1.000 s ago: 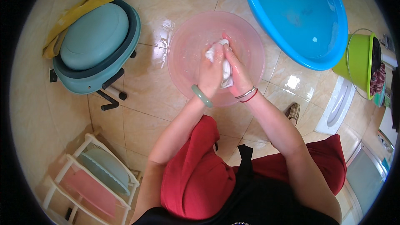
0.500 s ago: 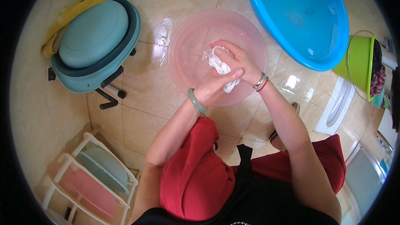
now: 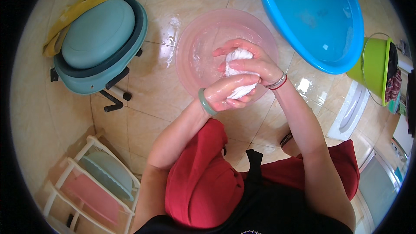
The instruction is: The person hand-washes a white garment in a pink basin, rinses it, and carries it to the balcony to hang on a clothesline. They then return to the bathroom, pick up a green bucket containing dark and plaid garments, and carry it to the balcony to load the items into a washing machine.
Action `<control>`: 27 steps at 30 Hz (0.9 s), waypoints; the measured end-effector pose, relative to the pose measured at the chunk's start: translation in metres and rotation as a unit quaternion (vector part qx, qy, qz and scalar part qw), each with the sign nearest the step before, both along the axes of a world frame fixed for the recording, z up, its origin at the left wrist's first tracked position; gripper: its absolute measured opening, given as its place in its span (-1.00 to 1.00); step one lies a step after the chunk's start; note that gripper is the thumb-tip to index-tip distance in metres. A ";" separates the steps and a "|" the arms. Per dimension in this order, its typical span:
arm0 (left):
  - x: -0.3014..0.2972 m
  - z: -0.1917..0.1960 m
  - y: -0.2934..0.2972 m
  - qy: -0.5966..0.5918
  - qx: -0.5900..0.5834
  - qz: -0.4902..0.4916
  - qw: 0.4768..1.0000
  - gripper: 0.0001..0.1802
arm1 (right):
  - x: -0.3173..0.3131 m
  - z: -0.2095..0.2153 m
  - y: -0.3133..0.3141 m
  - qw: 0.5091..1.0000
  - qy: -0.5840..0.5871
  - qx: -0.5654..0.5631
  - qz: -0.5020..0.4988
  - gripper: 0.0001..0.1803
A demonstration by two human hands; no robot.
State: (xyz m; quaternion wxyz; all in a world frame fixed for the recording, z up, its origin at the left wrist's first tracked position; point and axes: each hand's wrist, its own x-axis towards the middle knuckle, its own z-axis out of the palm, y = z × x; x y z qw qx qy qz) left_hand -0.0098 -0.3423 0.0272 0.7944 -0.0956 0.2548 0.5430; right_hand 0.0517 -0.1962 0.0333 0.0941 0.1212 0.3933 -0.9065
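Note:
A bunched, wet white cloth (image 3: 239, 56) is squeezed between my two hands above the translucent pink basin (image 3: 185, 67), which has water in it. My left hand (image 3: 221, 92) cups the near part of the cloth from below, thumb lying across it; a green bangle circles that wrist. From the right, my right hand (image 3: 263, 68) wraps the far part, its fingers curled around the cloth's far side. A silver bracelet and a red cord are on the right wrist. The cloth's exact kind cannot be made out, as the hands cover much of it.
A big blue tub (image 3: 310, 21) of water stands at the far right, beside a lime-green bucket (image 3: 373, 69) holding dark clothes. At far left are a folded teal tub (image 3: 99, 34) and a yellow cloth (image 3: 76, 15). A white rack (image 3: 65, 177) with basins stands near left. The tiled floor has wet patches.
Both hands have shifted slightly to the right and turned around the cloth. The cloth is now bunched into a tighter wad, and the right fingers have spread farther left.

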 end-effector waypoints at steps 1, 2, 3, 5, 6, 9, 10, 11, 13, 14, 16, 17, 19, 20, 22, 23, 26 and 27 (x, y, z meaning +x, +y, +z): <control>-0.001 0.003 0.001 0.015 -0.015 -0.006 1.000 -0.76 | -0.001 0.002 -0.001 1.000 -0.001 0.007 -0.003 -0.61; -0.002 0.007 0.002 0.029 -0.028 -0.014 0.999 -0.75 | -0.002 0.003 -0.001 1.000 -0.005 0.021 -0.011 -0.60; -0.003 0.011 0.004 0.043 -0.042 -0.021 0.998 -0.75 | -0.004 0.004 -0.003 0.999 -0.009 0.034 -0.019 -0.58; -0.001 0.019 0.006 0.116 -0.057 -0.007 0.992 -0.76 | -0.007 0.008 -0.005 0.997 -0.017 0.064 -0.029 -0.60; 0.001 0.021 0.007 0.153 -0.065 0.000 0.986 -0.76 | -0.008 0.011 -0.006 0.996 -0.022 0.080 -0.030 -0.62; 0.008 0.021 0.007 0.247 -0.065 -0.006 0.967 -0.80 | -0.012 0.015 -0.011 0.990 -0.035 0.133 -0.028 -0.68; 0.007 0.019 0.005 0.276 -0.054 -0.015 0.960 -0.80 | -0.013 0.016 -0.013 0.987 -0.039 0.151 -0.027 -0.69; 0.006 0.014 0.003 0.304 -0.041 -0.024 0.951 -0.80 | -0.014 0.017 -0.015 0.987 -0.042 0.151 -0.038 -0.72; 0.011 0.003 0.001 0.407 -0.006 -0.005 0.913 -0.77 | -0.016 0.019 -0.019 0.985 -0.048 0.152 -0.059 -0.74; 0.016 -0.002 0.002 0.480 0.017 0.027 0.877 -0.74 | -0.016 0.019 -0.020 0.986 -0.065 0.143 -0.061 -0.75; 0.020 -0.008 0.000 0.560 0.040 0.051 0.826 -0.70 | -0.017 0.022 -0.022 0.985 -0.098 0.124 -0.064 -0.72; 0.020 -0.008 0.000 0.572 0.043 0.043 0.818 -0.68 | -0.017 0.023 -0.024 0.983 -0.100 0.137 -0.073 -0.71; 0.019 -0.009 -0.001 0.587 0.044 0.030 0.808 -0.68 | -0.019 0.025 -0.029 0.977 -0.105 0.162 -0.089 -0.66; 0.019 -0.011 -0.002 0.592 0.042 0.025 0.805 -0.68 | -0.019 0.024 -0.030 0.975 -0.109 0.165 -0.097 -0.64; 0.020 -0.017 -0.002 0.607 0.034 0.026 0.794 -0.70 | -0.018 0.021 -0.033 0.972 -0.117 0.171 -0.113 -0.60; 0.021 -0.022 0.000 0.617 0.028 0.032 0.786 -0.71 | -0.019 0.019 -0.034 0.967 -0.116 0.186 -0.128 -0.59; 0.022 -0.029 0.000 0.630 0.015 0.032 0.776 -0.76 | -0.022 0.014 -0.038 0.957 -0.116 0.208 -0.164 -0.55; 0.022 -0.029 0.000 0.631 0.011 0.028 0.775 -0.76 | -0.023 0.014 -0.039 0.957 -0.119 0.202 -0.172 -0.54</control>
